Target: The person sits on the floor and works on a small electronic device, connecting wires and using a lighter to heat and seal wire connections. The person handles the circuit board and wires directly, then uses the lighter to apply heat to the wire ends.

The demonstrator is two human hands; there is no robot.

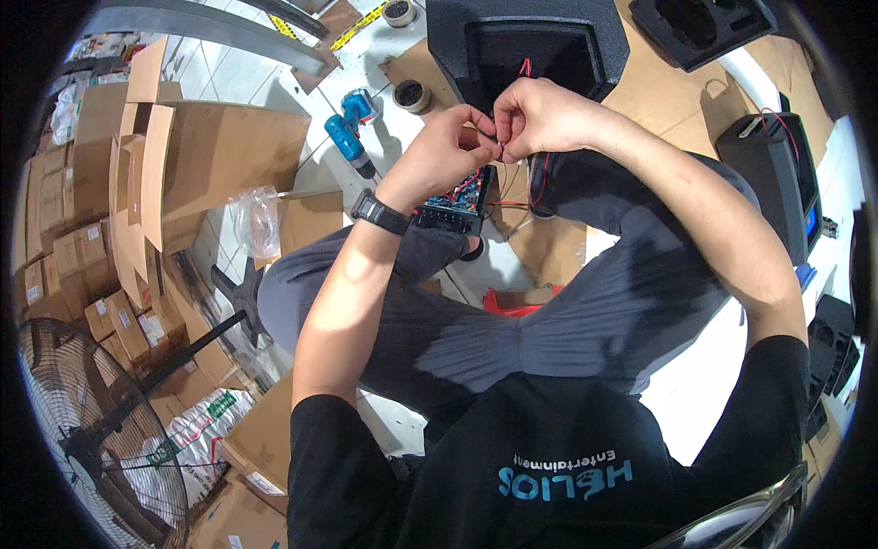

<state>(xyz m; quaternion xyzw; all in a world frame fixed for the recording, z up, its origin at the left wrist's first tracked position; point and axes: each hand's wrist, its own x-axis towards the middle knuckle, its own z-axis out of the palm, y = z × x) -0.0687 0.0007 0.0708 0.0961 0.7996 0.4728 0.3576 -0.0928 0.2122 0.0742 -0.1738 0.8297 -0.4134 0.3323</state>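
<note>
My left hand (444, 156) and my right hand (540, 119) meet in pinches at the centre, closed on a small dark piece with thin wire (503, 145); its exact form is too small to make out. Under them a circuit board in a black housing (453, 206) with red and black wires lies by my left leg. Behind my hands stands a black speaker cabinet (526, 41) with red wire at its recess. A blue cordless drill (346, 135) lies on the floor to the left, beside my left hand.
Cardboard boxes (210, 151) and a standing fan (78, 439) fill the left. Two small dark-filled cups (412, 94) sit near the cabinet. Another black cabinet (759, 160) with wires is at right, a black molded panel (695, 27) at top right. Metal rails (242, 46) cross the upper left.
</note>
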